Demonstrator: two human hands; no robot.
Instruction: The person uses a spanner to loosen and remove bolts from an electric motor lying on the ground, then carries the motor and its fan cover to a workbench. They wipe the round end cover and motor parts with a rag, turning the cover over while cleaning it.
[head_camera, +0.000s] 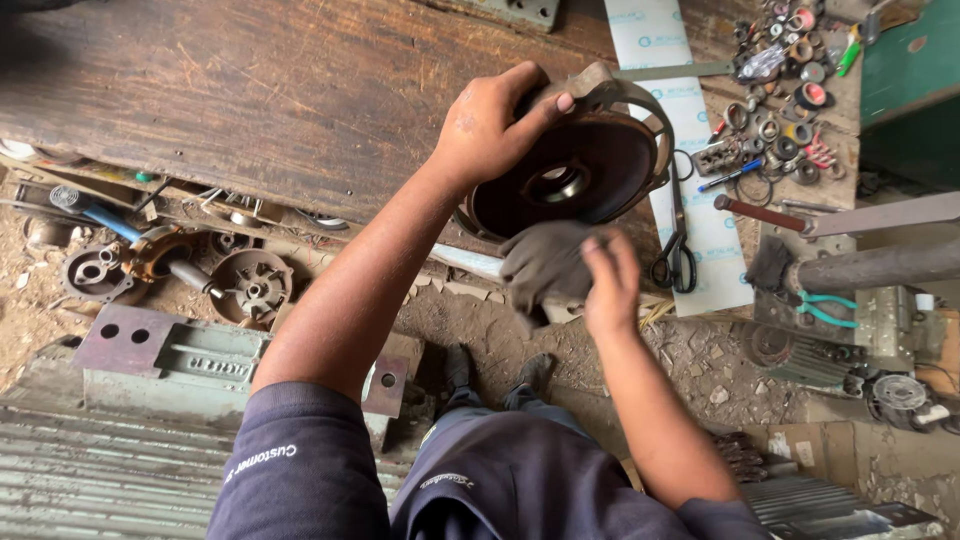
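Observation:
My left hand (495, 125) grips the top rim of a round, rusty brown metal cover (590, 165) with a central bearing hole, holding it tilted above the edge of the wooden workbench (280, 90). My right hand (608, 280) holds a dark grey rag (545, 265) pressed against the cover's lower edge. Both arms reach out from dark blue sleeves.
Black scissors (676, 262) lie on a white printed sheet (700, 200) to the right. Several rings, washers and small parts (785, 80) crowd the bench's far right. Motor parts (250, 285) and a grey motor housing (190, 365) sit on the dirt floor at left. Teal pliers (825, 305) lie at right.

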